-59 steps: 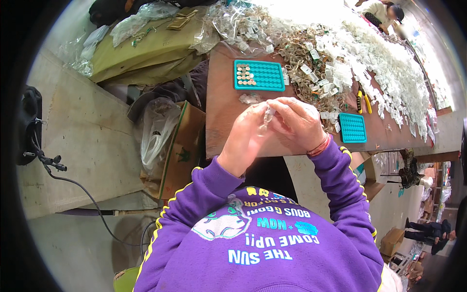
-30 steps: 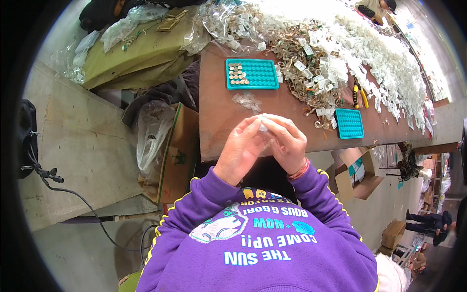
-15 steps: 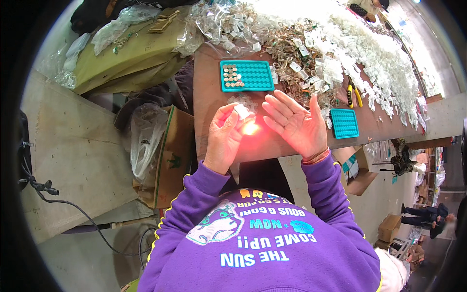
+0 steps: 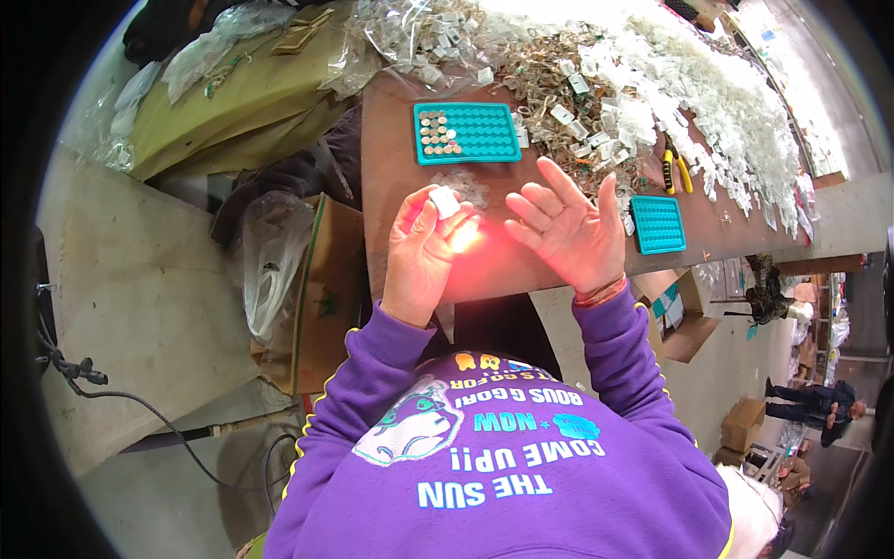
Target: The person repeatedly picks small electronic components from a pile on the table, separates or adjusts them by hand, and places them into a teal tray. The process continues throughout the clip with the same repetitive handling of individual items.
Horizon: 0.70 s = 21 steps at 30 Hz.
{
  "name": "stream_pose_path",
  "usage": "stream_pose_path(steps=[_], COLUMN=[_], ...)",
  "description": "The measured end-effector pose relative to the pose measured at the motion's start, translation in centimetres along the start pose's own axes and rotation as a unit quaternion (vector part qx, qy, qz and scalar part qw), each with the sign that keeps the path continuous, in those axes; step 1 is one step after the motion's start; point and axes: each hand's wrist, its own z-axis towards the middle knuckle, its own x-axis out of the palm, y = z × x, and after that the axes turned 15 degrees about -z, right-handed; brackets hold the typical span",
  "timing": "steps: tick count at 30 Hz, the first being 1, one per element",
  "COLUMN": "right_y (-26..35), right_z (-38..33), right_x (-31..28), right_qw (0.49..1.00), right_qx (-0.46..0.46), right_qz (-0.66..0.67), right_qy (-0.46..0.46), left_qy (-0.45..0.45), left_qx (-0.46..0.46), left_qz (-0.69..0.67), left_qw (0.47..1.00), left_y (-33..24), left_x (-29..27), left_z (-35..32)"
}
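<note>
Between the thumb and fingers of my left hand (image 4: 419, 252) is a small white plastic case (image 4: 444, 202). A bright red glow shines beside it and lights my fingers; its exact source is washed out. To the right, my right hand (image 4: 575, 233) is raised, palm showing and fingers apart, with nothing in it. Just beyond the left hand, a little heap of clear plastic pieces (image 4: 463, 186) lies on the brown table (image 4: 396, 186). Farther off sits a teal tray (image 4: 489, 130) with round metal button cells (image 4: 433, 135) in its left-hand pockets.
A second teal tray (image 4: 658, 225) lies right of my right hand, near yellow-handled pliers (image 4: 669, 170). A large pile of clear plastic cases (image 4: 689, 102) covers the far right of the table. At the left stands a cardboard box (image 4: 331, 298) with a plastic bag (image 4: 275, 270).
The whole view has shifted slightly. My left hand still holds the white case. On my right hand the index finger is now straighter and the other fingers bend a little more.
</note>
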Motion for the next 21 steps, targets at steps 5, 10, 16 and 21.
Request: stream_pose_path(steps=[5, 10, 16, 21], right_y=[0.9, -0.7, -1.4, -1.0], right_z=[0.3, 2.2, 5.0, 5.2], right_x=[-0.4, -0.8, -2.4, -2.6], right_qw=[0.93, 0.476, 0.286, 0.251], right_qx=[0.072, -0.005, -0.079, -0.093], right_qz=[-0.283, -0.868, -0.955, -0.96], right_qy=[-0.225, -0.139, 0.029, 0.078], left_qy=[-0.002, -0.012, -0.004, -0.005], left_qx=[0.009, 0.026, 0.013, 0.021], left_qz=[0.006, 0.001, -0.036, 0.001], left_qw=[1.0, 1.0, 0.999, 1.0], left_y=[-0.1, 0.1, -0.3, -0.1], left_x=[-0.3, -0.4, -0.5, -0.4], left_z=[0.0, 0.0, 0.0, -0.1])
